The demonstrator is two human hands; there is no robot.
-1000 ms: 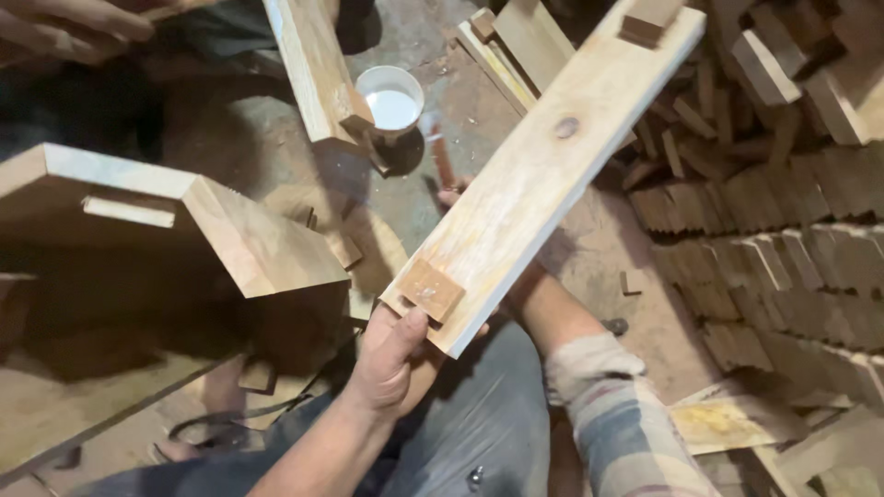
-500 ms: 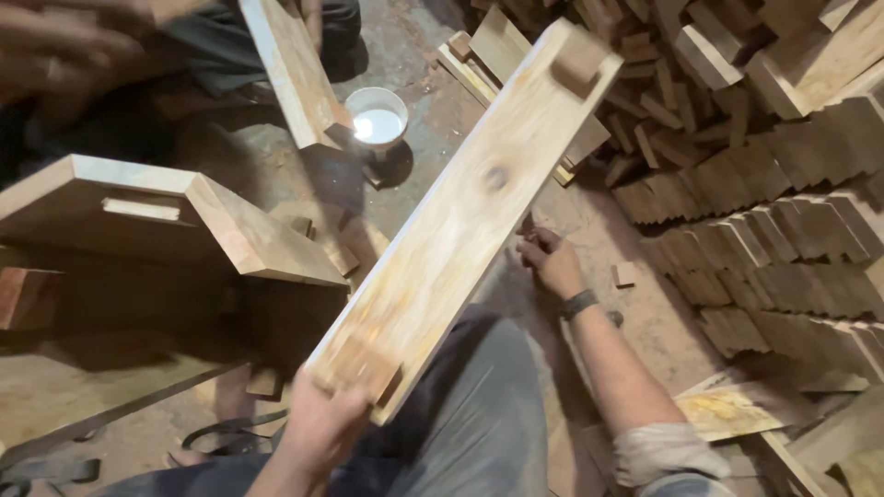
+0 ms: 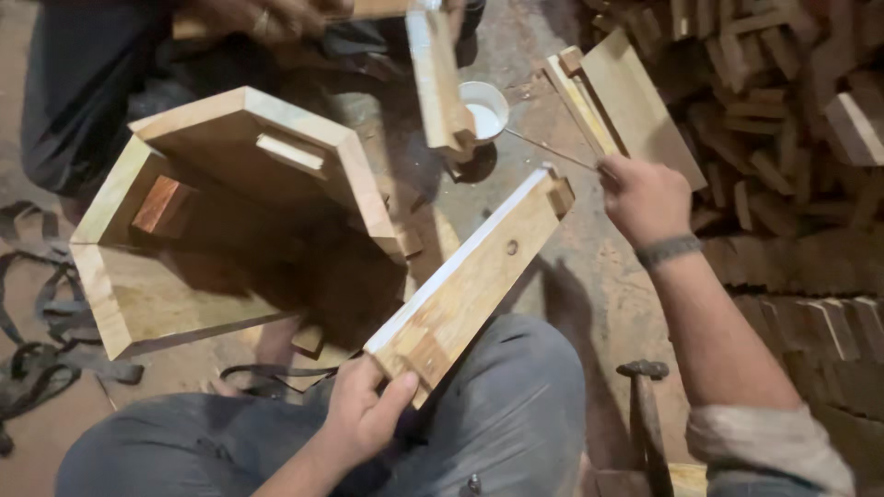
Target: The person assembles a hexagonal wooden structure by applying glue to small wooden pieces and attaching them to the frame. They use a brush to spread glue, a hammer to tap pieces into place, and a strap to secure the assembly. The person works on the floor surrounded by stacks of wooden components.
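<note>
My left hand (image 3: 364,414) grips the near end of a pale wooden board (image 3: 470,285) by the small block glued there. The board slants up and away over my lap, with a knot near its middle and another small block at its far end. To the right of that far end, my right hand (image 3: 645,198) is closed around a thin stick (image 3: 548,150). The stick points left towards a white cup (image 3: 483,109) of pale liquid on the floor.
An open wooden box frame (image 3: 230,156) lies at the left. Another person's hand (image 3: 267,14) at the top holds a plank (image 3: 437,74) above the cup. Small wood blocks (image 3: 792,110) are stacked at the right. A hammer (image 3: 645,405) stands by my right knee. Dark straps (image 3: 37,359) lie far left.
My right hand left the underside of the board, reached to the floor and now holds the thin stick. The board has come down lower and turned onto its edge in my left hand.
</note>
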